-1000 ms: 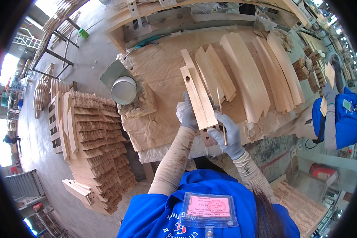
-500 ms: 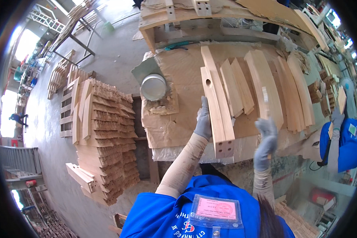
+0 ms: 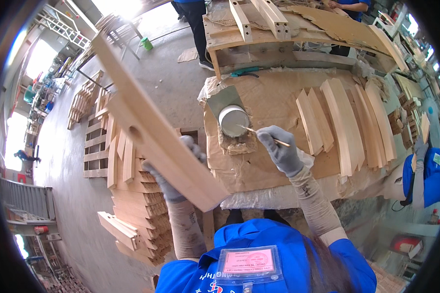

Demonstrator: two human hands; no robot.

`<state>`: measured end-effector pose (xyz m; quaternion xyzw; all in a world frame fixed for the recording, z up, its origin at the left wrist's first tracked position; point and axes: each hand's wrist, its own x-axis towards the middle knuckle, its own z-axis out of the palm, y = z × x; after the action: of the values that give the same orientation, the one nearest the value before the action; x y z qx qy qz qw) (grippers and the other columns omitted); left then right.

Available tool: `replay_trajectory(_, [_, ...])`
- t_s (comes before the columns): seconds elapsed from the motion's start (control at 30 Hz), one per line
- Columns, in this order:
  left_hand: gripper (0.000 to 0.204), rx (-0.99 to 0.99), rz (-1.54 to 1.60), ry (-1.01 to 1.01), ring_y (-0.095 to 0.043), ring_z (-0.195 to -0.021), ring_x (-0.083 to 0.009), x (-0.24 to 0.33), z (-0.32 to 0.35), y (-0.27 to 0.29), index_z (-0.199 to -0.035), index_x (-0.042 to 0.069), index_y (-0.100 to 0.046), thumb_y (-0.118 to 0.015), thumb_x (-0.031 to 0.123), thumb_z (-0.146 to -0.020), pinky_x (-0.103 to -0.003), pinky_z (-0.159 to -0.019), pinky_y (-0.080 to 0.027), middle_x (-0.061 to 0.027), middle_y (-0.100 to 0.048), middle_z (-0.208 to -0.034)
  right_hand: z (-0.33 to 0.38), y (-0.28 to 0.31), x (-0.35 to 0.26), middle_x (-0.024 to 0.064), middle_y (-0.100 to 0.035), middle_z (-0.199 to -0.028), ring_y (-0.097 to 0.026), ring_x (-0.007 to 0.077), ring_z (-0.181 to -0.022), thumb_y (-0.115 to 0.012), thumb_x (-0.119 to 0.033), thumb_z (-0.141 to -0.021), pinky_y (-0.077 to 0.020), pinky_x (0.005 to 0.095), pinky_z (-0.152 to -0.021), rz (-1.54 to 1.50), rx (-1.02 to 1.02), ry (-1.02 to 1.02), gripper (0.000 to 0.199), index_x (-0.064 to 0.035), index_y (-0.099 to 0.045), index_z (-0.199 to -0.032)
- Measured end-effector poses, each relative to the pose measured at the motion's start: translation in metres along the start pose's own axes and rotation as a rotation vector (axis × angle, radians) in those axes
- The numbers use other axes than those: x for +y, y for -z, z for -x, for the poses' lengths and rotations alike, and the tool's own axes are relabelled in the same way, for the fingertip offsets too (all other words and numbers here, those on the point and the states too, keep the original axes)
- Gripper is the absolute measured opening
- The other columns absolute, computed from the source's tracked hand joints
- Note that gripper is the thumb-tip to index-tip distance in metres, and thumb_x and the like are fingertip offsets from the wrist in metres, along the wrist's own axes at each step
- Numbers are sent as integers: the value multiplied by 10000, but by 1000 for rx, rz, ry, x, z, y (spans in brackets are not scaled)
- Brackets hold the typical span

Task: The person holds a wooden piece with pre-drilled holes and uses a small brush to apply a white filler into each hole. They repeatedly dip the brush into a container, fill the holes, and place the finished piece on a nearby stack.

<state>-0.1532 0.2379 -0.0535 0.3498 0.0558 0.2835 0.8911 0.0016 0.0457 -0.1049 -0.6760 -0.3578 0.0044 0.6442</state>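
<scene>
My left hand (image 3: 167,181) is closed around a long pale wooden piece (image 3: 161,151), lifted and tilted to the left of the table. The piece has a stepped side and an oval hole; it hides part of my fingers. Between the fingers of my right hand (image 3: 281,150) is a thin wooden stick (image 3: 252,130). Its far end reaches into a round can (image 3: 221,128) of whitish contents; whether it ends in bristles I cannot make out. The can stands on a stained pad (image 3: 239,145), beside a grey-green sheet (image 3: 219,103).
Several boards (image 3: 340,127) lie on the paper-covered table (image 3: 274,180) at right. Stacked wooden parts (image 3: 142,215) stand on the floor at left. Behind is a higher bench (image 3: 298,35) with wooden pieces. Co-workers are at the right (image 3: 428,171) and beyond the bench.
My left hand has lifted the wooden piece off the table and swung it left. My right hand has moved left to the can, the stick now showing in it. A person's legs appear behind.
</scene>
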Motion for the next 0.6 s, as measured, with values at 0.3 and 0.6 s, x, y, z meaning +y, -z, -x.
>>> replay_trajectory(0.3, [917,51,142,-37,-466,-786,-206,56,-8,96,-1197,28,-405,-495,801,-711,-368,-713,-451,-101,-453,-971,2,-16,-6,104,-606,-687,-581,149,-615,-606,-159,-902,-437,299,-541,227,-16,-133,197,21,-624,-824])
replay_trajectory(0.6, [928,-62,182,-9,-517,-854,-241,65,-41,97,-1173,-13,-412,-447,806,-738,-368,-769,-474,-125,-483,-1015,26,-18,10,48,-654,-766,-594,96,-699,-573,-159,-930,-483,242,-635,62,108,-267,217,36,-649,-872])
